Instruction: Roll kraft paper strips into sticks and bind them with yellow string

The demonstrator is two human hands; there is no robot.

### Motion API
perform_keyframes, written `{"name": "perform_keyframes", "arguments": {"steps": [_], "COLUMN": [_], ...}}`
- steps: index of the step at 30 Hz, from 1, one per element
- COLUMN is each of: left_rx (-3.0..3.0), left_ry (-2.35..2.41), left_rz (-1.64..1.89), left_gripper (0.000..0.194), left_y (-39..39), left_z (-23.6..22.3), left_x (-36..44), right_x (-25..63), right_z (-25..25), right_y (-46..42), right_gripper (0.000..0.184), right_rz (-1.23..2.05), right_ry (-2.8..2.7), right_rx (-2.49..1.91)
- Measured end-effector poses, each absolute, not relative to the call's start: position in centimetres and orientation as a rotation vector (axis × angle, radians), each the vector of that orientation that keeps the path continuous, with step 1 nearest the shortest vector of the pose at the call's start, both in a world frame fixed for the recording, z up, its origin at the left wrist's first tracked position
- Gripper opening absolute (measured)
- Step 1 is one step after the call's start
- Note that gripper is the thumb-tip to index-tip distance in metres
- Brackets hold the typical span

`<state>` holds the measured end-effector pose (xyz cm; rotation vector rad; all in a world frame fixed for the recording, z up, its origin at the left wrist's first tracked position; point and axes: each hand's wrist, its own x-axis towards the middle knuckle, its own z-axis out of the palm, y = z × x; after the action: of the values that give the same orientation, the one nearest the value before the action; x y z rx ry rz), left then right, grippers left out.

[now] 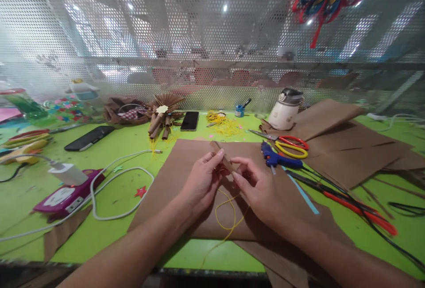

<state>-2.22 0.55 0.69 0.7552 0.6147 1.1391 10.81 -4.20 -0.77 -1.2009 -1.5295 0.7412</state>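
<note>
A narrow brown paper roll point(226, 160) is held between both hands above a large brown paper sheet point(166, 182). My left hand point(204, 182) pinches its upper part with thumb and fingertips. At the lower end, my right hand point(255, 186) grips it between thumb and curled fingers. From beneath the hands a thin yellow string point(232, 217) hangs in a loop and trails over the sheet's front edge. Where the string meets the roll is hidden by the fingers.
Right of the sheet lie a blue glue gun point(279, 159), scissors point(288, 144) and stacked brown paper point(352, 146). A cream kettle-like bottle point(283, 111) stands behind. Leftward are a white cable point(122, 215), purple power strip point(76, 190) and dark phone point(89, 138). Finished-looking paper rolls point(161, 122) sit at the back.
</note>
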Motion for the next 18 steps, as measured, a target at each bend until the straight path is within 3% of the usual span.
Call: {"name": "perform_keyframes", "arguments": {"steps": [12, 18], "left_rx": [0.806, 0.769], "left_ry": [0.695, 0.665], "left_rz": [1.159, 1.113], "left_gripper": [0.023, 0.024], "left_y": [0.0, -0.5], "left_z": [0.9, 0.8], "left_x": [-1.8, -1.5], "right_x": [10.4, 10.2], "right_z": [-0.8, -0.5], "right_y": [-4.0, -3.6], "right_gripper": [0.036, 0.033], "right_rz": [1.015, 0.917], "right_ry": [-1.374, -1.414], "right_rx": [-1.118, -1.180]}}
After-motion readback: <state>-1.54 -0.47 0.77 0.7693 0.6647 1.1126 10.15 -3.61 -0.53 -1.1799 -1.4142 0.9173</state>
